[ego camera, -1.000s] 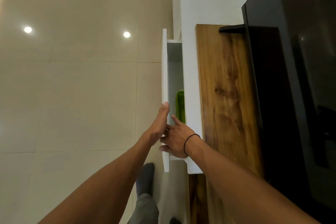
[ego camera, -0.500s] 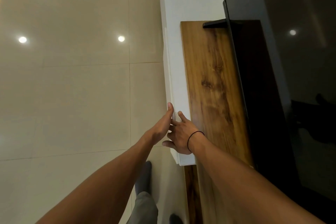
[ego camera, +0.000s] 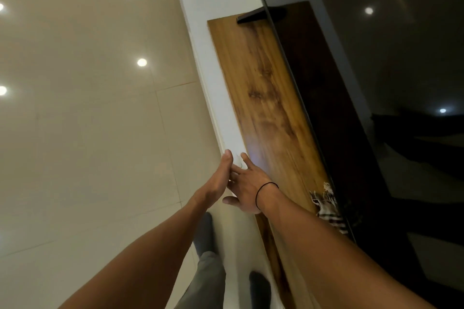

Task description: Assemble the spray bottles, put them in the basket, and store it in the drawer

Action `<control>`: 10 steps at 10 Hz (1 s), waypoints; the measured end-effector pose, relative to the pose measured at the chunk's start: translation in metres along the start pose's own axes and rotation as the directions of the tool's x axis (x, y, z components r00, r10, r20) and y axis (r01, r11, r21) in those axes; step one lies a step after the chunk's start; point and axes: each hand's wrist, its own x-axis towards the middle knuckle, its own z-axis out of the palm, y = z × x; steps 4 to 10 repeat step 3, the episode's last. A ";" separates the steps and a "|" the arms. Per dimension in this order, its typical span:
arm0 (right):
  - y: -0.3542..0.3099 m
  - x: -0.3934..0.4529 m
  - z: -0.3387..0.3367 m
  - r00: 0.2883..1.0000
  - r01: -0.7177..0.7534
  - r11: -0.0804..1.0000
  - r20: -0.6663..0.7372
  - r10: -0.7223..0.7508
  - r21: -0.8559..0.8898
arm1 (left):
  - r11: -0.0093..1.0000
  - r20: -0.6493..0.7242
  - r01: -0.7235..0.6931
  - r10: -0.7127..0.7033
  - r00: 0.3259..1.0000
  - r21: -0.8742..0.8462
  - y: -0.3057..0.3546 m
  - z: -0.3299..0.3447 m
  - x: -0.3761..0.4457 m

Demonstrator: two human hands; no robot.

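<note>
The white drawer (ego camera: pixel 213 98) sits flush in the white cabinet, so the basket and the spray bottles inside are hidden. My left hand (ego camera: pixel 218 180) lies flat with straight fingers against the drawer front near its top edge. My right hand (ego camera: pixel 247 188), with a black band on the wrist, rests with spread fingers on the cabinet's white top edge right beside it. Neither hand holds anything.
A wooden top (ego camera: pixel 263 98) runs along the cabinet, with a large black TV screen (ego camera: pixel 364 83) standing on it at the right. A striped fringed cloth (ego camera: pixel 326 206) lies by the screen's base. Glossy beige floor tiles (ego camera: pixel 88 133) spread to the left. My feet in grey socks (ego camera: pixel 206 233) are below.
The drawer, open a second ago with a green basket showing inside, has been pushed fully shut by both hands. The view has tilted and shifted right.
</note>
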 end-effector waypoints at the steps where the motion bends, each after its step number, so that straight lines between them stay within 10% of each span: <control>1: -0.007 -0.011 0.009 1.000 -0.003 0.997 -0.022 0.005 0.074 | 1.000 0.004 -0.002 0.002 1.000 0.031 -0.009 0.010 -0.006; 3: -0.029 -0.040 0.034 0.961 -0.127 0.984 -0.228 0.154 0.128 | 0.957 -0.064 -0.114 0.136 0.989 0.268 -0.033 0.019 -0.016; 10: -0.029 -0.040 0.034 0.961 -0.127 0.984 -0.228 0.154 0.128 | 0.957 -0.064 -0.114 0.136 0.989 0.268 -0.033 0.019 -0.016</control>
